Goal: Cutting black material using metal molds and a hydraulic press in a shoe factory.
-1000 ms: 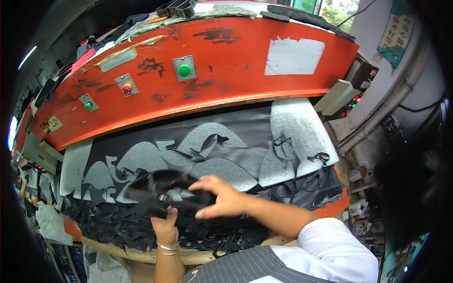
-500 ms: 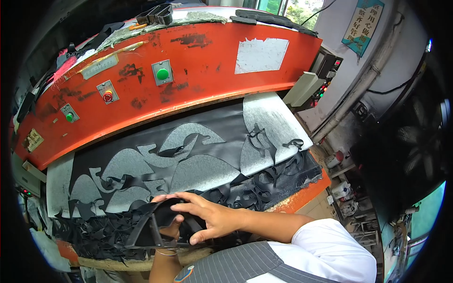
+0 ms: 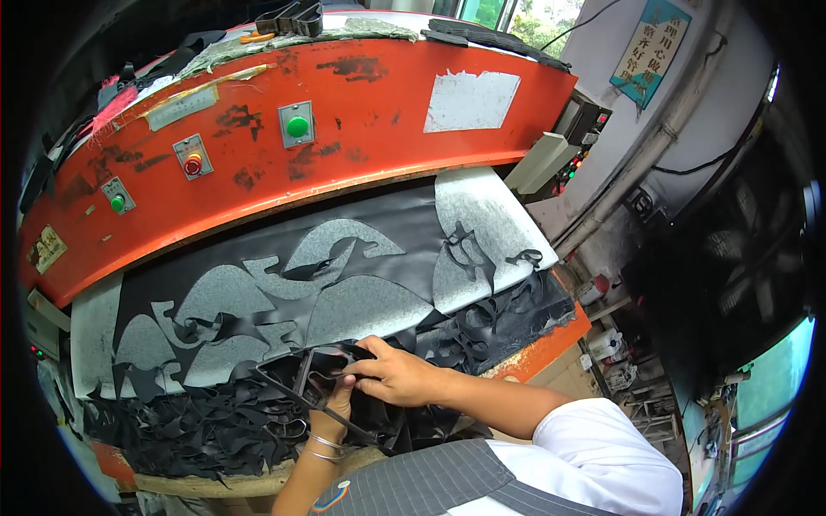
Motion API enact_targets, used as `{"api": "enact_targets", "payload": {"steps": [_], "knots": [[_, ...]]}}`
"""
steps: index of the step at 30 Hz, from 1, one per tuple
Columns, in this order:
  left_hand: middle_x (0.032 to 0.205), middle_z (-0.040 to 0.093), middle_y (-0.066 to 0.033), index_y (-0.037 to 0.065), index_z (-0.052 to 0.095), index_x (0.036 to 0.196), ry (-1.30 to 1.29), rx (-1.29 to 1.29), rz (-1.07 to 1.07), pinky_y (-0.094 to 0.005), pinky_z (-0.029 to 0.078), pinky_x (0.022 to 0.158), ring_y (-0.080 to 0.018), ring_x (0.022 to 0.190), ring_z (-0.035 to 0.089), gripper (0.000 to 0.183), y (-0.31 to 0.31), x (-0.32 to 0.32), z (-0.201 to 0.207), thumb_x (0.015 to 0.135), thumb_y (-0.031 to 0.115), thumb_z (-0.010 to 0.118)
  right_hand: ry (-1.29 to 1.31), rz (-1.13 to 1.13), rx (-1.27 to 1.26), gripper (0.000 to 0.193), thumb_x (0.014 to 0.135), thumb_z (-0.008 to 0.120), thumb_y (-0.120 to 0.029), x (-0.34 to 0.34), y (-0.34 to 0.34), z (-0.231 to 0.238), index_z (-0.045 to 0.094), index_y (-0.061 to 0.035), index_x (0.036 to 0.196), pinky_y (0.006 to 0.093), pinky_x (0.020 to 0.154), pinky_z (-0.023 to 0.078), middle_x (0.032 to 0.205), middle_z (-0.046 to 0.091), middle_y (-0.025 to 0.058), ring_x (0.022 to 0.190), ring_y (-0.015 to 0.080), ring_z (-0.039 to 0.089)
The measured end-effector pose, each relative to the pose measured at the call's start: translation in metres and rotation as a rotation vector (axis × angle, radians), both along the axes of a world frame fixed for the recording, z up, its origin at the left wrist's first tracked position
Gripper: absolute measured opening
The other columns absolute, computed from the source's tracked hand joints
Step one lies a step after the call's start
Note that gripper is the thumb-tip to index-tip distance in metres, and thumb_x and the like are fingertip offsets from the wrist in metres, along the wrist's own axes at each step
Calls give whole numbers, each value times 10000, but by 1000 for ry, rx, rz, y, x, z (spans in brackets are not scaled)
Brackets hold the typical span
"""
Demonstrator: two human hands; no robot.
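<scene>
One hollow frame (image 3: 302, 375), dark, thin-walled, angular, cross-barred inside.

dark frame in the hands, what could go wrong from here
The left hand and right hand, both bare, grip the dark frame, so its thin edges might nick them. The bangles on the left wrist sit close to it and could catch. It is held above loose black scraps, so it might snag one.

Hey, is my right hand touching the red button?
Apart. In the head view, the right hand is low, at the black frame; the black sheet plainly separates it from the red button.
</scene>
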State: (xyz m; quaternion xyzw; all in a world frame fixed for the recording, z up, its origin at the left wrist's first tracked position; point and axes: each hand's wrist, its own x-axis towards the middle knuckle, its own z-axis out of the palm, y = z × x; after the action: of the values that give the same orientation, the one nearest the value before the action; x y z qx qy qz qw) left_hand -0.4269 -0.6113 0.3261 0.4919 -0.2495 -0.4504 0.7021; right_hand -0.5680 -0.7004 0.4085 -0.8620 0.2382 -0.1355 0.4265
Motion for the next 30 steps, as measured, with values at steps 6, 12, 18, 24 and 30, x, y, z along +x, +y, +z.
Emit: {"api": "enact_targets", "payload": {"steps": [6,12,18,24,30], "knots": [[836,605,-3,29,593,969,-73,478,-44,-264,468,617,-98,689,551,174,1,41,24,821,-18,674,209,-251,-29,334,871,638,-267,-25,-50,1,635,-50,1125,413,950,450,1209,471,246,1079,409,545],[1137,617,-177,-26,511,1248,-642,652,-87,-351,440,932,-264,1048,589,671,51,82,27,673,147,809,517,-568,-231,328,842,529,-298,-69,-186,-27,680,-77,1032,479,912,470,1177,500,246,996,431,585],[1416,381,-229,24,311,1451,-1323,766,300,-450,265,1093,-375,1316,343,948,53,53,76,679,279,798,611,-652,-196,365,834,535,-306,-74,-259,-44,682,-58,1058,462,947,459,1249,508,241,1067,428,575],[1302,525,-169,10,551,1244,-1180,356,-21,-420,353,1035,-340,1209,477,610,-22,-10,71,727,237,782,608,-515,-246,366,827,536,-310,-69,-301,-65,685,-72,1061,459,939,464,1262,510,230,1091,396,573],[1260,571,-180,29,610,1150,-1170,200,-267,-413,374,1016,-349,1195,503,490,-112,-79,31,748,262,763,566,-489,-252,347,829,553,-323,-61,-304,-55,688,-61,1014,443,924,470,1161,563,214,1058,373,575]]}}
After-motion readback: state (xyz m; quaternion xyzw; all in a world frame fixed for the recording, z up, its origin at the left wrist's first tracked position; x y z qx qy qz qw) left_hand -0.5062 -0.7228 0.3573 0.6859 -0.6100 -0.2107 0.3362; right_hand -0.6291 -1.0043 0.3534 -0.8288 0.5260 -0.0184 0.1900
